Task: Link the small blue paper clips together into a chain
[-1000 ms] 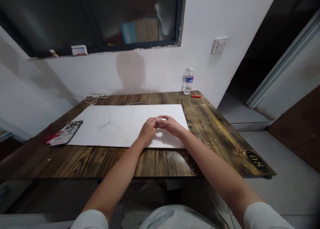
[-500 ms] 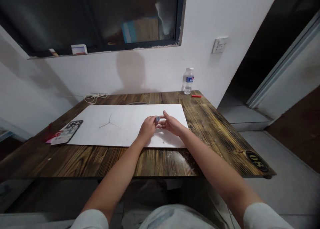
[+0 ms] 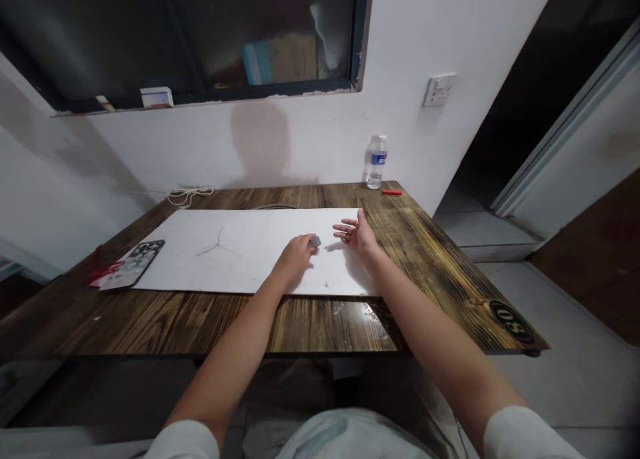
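Between the thumb and fingers of my left hand is a small grey block-like object; its exact kind is too small to make out. That hand is closed on it, low over the right half of a white board on the wooden table. My right hand is apart from it, over the board's right edge, fingers spread and the palm turned to the left, holding nothing. Dark lines forming a three-armed mark show on the board's left part.
A patterned phone-like object lies at the board's left end beside something red. Toward the wall are a coiled white cable, a water bottle and a red pen-like stick. The wooden table ends near my body.
My right hand has moved right, away from the grey object and my left hand, with its fingers opening. The left hand stays nearly in place, still holding the object.
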The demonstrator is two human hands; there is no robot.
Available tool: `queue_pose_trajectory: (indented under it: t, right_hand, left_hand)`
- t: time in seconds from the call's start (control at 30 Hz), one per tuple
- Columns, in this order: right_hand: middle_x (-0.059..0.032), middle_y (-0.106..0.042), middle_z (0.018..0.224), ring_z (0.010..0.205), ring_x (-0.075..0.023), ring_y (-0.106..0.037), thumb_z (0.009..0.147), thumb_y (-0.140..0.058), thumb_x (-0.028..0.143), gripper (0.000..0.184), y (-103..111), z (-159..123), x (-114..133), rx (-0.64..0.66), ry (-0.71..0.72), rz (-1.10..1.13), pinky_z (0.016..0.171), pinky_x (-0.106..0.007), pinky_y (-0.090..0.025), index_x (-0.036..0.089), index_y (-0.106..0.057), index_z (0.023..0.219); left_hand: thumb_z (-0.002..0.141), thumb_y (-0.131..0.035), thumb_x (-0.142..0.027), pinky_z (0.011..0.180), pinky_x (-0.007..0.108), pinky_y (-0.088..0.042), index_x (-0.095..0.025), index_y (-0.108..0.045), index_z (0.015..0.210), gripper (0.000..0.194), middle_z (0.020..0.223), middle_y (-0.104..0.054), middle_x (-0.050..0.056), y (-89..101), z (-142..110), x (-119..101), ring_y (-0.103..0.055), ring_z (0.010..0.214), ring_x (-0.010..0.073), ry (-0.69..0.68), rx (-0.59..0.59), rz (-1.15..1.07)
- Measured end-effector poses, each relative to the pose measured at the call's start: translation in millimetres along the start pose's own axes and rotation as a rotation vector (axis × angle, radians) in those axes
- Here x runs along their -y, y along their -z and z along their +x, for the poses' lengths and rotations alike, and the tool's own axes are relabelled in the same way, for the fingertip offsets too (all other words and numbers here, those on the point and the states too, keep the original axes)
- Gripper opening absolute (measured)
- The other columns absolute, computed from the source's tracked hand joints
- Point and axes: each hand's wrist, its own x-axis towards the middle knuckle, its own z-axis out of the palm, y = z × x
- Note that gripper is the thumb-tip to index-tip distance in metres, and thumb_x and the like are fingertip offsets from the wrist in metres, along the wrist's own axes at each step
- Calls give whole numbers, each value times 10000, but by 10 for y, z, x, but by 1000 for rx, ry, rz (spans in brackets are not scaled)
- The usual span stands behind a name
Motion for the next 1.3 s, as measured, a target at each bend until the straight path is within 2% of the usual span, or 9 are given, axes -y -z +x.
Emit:
queue_pose_trajectory:
  t: [0.23,0.37,0.6,0.83,1.17,1.3]
  right_hand:
    - [-81,-694,760,665,-219,-626,760,-406,802,601,-12,-13,5,-28,-23,36,497,-314,-451,218,-529,827]
    - [-74,-695,729,642,-215,-621,783,-391,785,584,-24,-35,23,-36,-37,60,475,-309,-449,219,-532,824]
    - [-73,-694,676,577,-188,-613,913,-247,655,558,-74,-80,58,-91,-40,73,434,-267,-417,204,-537,758]
    - [-78,-693,664,549,-188,-606,924,-237,634,549,-88,-80,69,-104,-51,85,426,-269,-414,205,-532,749]
    - [-79,-694,678,559,-193,-606,902,-265,668,549,-90,-87,58,-104,-50,75,433,-282,-425,210,-531,761]
    - [-82,-699,691,571,-192,-613,893,-275,683,559,-82,-82,46,-94,-44,67,429,-276,-423,208,-536,758]
  left_hand:
    - [803,-558,-133,821,391,-463,-187,-665,951,190,918,-675,92,50,-19,-59,-597,876,254,22,35,64]
    - [813,-535,-120,831,383,-463,-176,-679,1011,251,971,-687,100,62,-19,-54,-601,904,256,12,51,110]
    - [864,-501,-132,882,337,-456,-191,-625,1190,354,1049,-688,69,93,-31,-27,-596,968,216,10,112,236]
    - [873,-478,-107,910,355,-448,-151,-609,1213,367,1093,-680,103,102,-17,-23,-590,993,223,0,119,322]
    - [884,-454,-125,917,362,-453,-155,-621,1194,353,1093,-679,116,85,-16,-18,-587,1002,241,26,48,315]
    - [861,-498,-119,941,378,-441,-166,-624,1180,346,1108,-675,107,96,1,-28,-584,1027,237,-22,-64,201]
